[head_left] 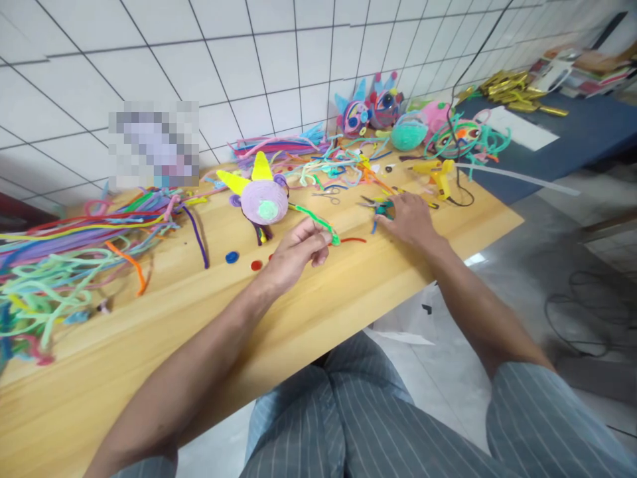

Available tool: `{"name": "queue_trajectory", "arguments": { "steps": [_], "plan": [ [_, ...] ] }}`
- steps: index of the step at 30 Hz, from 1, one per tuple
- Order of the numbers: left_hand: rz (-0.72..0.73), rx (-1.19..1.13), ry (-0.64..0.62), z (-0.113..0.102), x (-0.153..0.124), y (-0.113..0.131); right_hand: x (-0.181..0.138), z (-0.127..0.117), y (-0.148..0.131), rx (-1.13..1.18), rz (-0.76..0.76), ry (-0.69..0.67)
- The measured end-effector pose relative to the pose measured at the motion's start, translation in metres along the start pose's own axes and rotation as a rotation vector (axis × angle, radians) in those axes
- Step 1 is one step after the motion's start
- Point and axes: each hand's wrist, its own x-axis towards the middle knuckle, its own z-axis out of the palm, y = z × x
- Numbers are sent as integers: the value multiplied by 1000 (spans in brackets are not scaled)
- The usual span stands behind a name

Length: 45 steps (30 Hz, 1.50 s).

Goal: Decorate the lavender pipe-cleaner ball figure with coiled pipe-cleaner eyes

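My left hand [304,249] pinches a bright green pipe cleaner [314,218] whose lower end is bunched into a small knot. Over on the right, my right hand [411,216] is closed around the teal handles of a pair of pliers [382,207] lying on the table; its fingers partly cover them. Just beyond my left hand sits a lilac yarn-wound ball [263,199] with yellow pointed horns, purple curls and a mint round patch. A red pipe cleaner piece [353,239] lies between my hands. Small scissors [327,195] rest behind them.
Heaps of pipe cleaners [74,252] cover the table's left end, and more [279,149] lie along the wall. Blue [231,257] and red caps [256,265] lie near my left wrist. A yellow glue gun [438,178] stands beyond my right hand. Finished yarn figures [385,106] stand behind.
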Motion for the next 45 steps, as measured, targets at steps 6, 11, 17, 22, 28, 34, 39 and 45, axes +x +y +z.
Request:
{"name": "queue_trajectory", "arguments": {
  "steps": [6,11,17,22,28,34,39,45],
  "plan": [
    [-32,13,-37,2,-1,3,-11,-43,-77,567,-256,-106],
    [-54,-2,-51,2,0,3,-20,-71,-131,811,-344,-286],
    [-98,-12,-52,1,-1,2,-23,-68,-129,836,-336,-253],
    [-188,-70,-72,2,0,3,-21,-63,-127,826,-367,-256],
    [-242,-279,-50,-6,7,6,1,-32,-131,793,-483,-209],
    [-248,-323,-144,2,-7,15,34,0,-87,518,-299,36],
    [-272,-316,-162,6,-9,16,46,-2,-69,441,-254,58],
    [-232,-201,-137,1,-5,11,10,-57,-103,653,-355,-8]
  ]
}}
